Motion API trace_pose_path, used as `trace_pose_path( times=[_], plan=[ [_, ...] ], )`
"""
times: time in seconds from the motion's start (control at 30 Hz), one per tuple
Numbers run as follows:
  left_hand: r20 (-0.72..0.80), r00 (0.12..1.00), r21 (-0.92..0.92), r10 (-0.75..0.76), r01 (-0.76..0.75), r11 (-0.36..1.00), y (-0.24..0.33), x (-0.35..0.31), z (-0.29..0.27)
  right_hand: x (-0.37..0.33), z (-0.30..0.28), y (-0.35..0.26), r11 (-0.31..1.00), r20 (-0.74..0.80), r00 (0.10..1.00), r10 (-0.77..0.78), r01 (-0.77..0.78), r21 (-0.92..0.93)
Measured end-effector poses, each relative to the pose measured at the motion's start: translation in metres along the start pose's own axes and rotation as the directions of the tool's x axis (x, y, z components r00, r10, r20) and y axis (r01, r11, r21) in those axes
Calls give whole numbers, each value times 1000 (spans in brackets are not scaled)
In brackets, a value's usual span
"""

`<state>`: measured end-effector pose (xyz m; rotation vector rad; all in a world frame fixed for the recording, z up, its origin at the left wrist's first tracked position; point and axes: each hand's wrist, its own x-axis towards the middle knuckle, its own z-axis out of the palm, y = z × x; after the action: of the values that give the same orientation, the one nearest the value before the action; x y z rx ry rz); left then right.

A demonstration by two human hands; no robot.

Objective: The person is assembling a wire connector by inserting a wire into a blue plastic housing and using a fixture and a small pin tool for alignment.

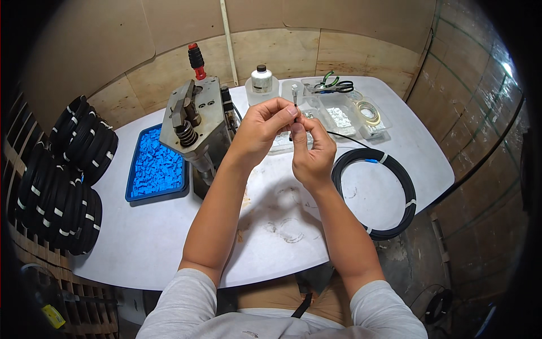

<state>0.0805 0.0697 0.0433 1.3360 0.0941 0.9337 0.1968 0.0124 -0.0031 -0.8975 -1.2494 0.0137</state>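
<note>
My left hand (263,129) and my right hand (311,152) meet above the middle of the white table (158,237). Both pinch the end of a thin black cable (294,113) held upright between the fingertips. The cable runs right from my right hand to a black coil (395,169) lying on the table, bound with white ties and showing a small blue part at its top. A metal press tool (195,121) with a red-tipped handle stands just left of my left hand.
A blue tray of small blue pieces (155,166) lies left of the press. Stacked black cable coils (68,175) sit at the far left. Behind my hands are a white bottle (261,79), clear plastic boxes (339,116), green-handled scissors (333,85) and a tape roll (368,112).
</note>
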Motion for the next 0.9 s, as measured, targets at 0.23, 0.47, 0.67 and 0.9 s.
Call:
trace_pose_path(
  times=[0.23, 0.47, 0.67, 0.9],
  plan=[
    [-131, 989, 184, 61, -36, 982, -3, 1, 5, 0, -1, 3, 995, 72, 993, 91, -94, 33],
    [-153, 986, 224, 72, -37, 974, -3, 1, 5, 0, -1, 2, 989, 79, 988, 133, -138, 61],
    [-158, 980, 197, 117, -84, 977, -4, 3, 8, 0, 0, 3, 992, 79, 994, 81, -89, 95],
    [-132, 989, 80, 64, -54, 995, -1, 2, 6, 0, 2, 1, 994, 26, 998, 59, -61, 85]
  ],
)
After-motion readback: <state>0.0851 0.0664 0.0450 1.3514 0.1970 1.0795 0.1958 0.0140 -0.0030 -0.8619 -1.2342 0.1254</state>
